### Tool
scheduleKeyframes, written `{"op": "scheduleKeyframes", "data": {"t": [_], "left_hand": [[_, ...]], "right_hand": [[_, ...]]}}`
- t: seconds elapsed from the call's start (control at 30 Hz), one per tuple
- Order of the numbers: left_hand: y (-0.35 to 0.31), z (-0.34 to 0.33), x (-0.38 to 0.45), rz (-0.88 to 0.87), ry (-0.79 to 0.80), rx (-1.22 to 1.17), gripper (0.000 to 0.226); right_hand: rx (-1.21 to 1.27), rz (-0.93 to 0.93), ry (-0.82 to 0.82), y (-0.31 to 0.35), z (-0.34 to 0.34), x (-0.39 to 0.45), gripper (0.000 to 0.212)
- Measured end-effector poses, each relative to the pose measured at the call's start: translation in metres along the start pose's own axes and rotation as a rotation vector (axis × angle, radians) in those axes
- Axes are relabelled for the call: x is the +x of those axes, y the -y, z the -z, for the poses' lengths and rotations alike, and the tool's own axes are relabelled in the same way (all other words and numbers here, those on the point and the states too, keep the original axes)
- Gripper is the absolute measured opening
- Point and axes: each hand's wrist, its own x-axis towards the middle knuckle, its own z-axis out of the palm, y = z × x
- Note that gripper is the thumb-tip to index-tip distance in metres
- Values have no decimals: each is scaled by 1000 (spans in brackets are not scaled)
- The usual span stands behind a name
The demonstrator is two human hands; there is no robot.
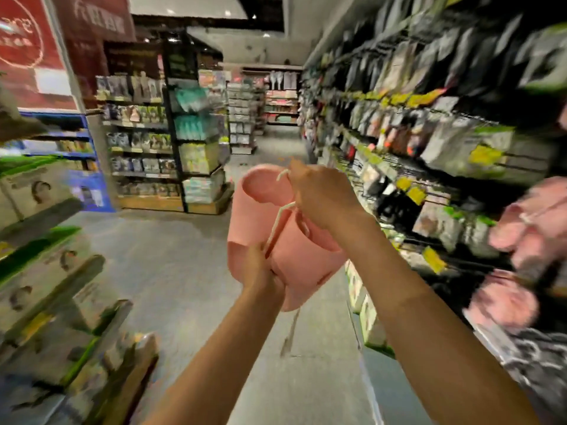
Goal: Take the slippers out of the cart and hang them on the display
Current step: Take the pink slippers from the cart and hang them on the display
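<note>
Both forearms are reaching forward into the aisle, and between them the person is holding up a pair of pink slippers (276, 228) above the grey floor (171, 271). Her left hand (260, 268) is gripping the lower edge of the pair, fingers closed on it. Her right hand (322, 197) is pinching a white plastic hanger loop (280, 216) at the top. More pink slippers (527, 228) are hanging, blurred, on the display rack (429, 167) at the right edge

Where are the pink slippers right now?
Head view, centre: the pink slippers are held up in the aisle between the left hand below and right hand above, left of the display rack.
</note>
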Motion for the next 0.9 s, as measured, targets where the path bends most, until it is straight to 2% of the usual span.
{"op": "scheduleKeyframes", "data": {"t": [0.2, 0.3, 0.4, 0.47, 0.53, 0.57, 0.63, 0.77, 0.9], "left_hand": [[90, -91, -22, 193, 149, -18, 30], [121, -118, -24, 252, 234, 76, 24], [150, -141, -10, 304, 234, 198, 19], [167, -155, 7, 343, 251, 285, 39], [178, -167, 29, 396, 280, 369, 56], [183, -173, 43, 404, 310, 388, 51], [186, -187, 71, 453, 423, 415, 21], [188, -225, 120, 671, 623, 404, 38], [205, -263, 144, 847, 721, 460, 32]], "right_hand": [[-159, -165, 9, -115, 18, -55, 29], [-191, -312, 54, -160, 13, -74, 26], [-257, -480, 70, -195, 6, -84, 24], [-224, -587, 70, -215, 1, -84, 23], [-216, -679, 72, -238, -11, -80, 25], [-235, -701, 82, -251, -20, -77, 27], [-297, -739, 121, -277, -42, -70, 29], [-262, -938, 70, -311, -64, -55, 23], [-258, -1041, 57, -332, -65, -44, 27]]}}
